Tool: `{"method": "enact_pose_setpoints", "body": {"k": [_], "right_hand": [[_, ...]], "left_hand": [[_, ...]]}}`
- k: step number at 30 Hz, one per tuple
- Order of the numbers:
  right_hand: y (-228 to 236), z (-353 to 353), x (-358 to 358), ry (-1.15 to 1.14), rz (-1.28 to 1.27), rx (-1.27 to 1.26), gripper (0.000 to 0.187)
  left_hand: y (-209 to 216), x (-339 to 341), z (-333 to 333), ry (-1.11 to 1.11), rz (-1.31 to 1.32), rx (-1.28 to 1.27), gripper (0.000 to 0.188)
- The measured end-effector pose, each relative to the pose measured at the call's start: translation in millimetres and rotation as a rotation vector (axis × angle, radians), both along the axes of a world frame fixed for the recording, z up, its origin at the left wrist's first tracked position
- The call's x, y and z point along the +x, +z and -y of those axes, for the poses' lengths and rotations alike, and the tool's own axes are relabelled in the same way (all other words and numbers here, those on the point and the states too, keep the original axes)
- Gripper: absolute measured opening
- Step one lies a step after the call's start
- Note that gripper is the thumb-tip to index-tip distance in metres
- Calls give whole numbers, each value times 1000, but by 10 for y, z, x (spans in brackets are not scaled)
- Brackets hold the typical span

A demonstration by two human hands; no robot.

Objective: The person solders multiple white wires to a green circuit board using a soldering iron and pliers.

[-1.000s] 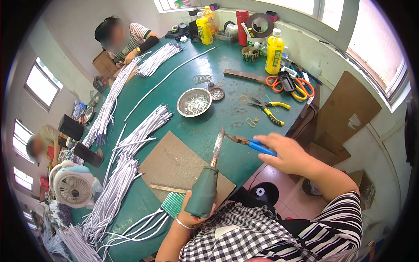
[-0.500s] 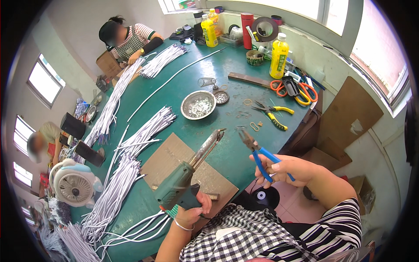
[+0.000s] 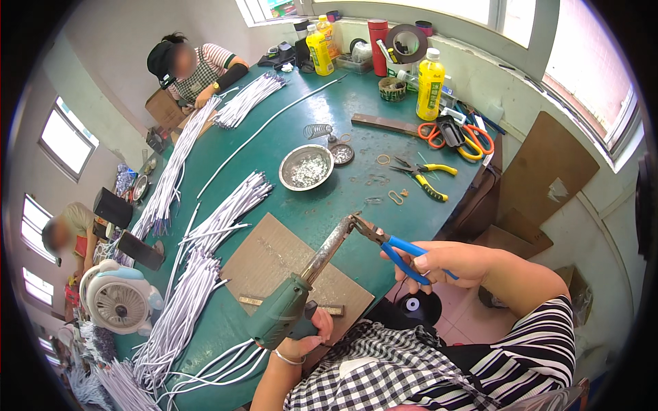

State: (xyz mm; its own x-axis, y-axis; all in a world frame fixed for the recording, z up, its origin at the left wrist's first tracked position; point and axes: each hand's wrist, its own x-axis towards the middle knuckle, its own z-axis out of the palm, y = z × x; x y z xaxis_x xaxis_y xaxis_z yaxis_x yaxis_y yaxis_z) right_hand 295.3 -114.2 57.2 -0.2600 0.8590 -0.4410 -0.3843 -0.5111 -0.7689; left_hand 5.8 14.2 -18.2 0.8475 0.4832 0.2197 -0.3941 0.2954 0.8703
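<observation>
My left hand [image 3: 310, 335] is wrapped round the grip of a green soldering gun [image 3: 279, 312] with a long metal barrel pointing up and away. In my right hand [image 3: 439, 264] are blue-handled pliers [image 3: 404, 251], their jaws at the tip of the barrel. The jaws appear to touch that tip; whether they grip it is too small to tell. Beneath the soldering gun lies a sheet of cardboard [image 3: 264, 248] with a dark metal bar [image 3: 334, 310] on it. Just beyond the tip stands a metal bowl [image 3: 286, 179] holding silvery bits.
Bundles of white cables [image 3: 179, 294] lie along the left, by a small fan [image 3: 118, 305]. Yellow-handled pliers [image 3: 433, 190], orange-handled scissors [image 3: 430, 135], a soldering stand [image 3: 341, 153] and a yellow bottle [image 3: 430, 85] are farther right. A co-worker [image 3: 199, 75] sits at the far end.
The pliers have moved left and down to the soldering gun's tip, where before they were apart. The gun's barrel has swung slightly lower and right. The view has shifted a little.
</observation>
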Motion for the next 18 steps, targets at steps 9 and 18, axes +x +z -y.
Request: {"method": "enact_pose_setpoints", "body": {"k": [9, 18], "right_hand": [[11, 5, 0, -28, 25, 57, 53], [-29, 56, -145, -141, -54, 38, 48]], "left_hand": [[-7, -26, 3, -32, -2, -73, 26], [-51, -116, -102, -110, 31, -147, 29]]}}
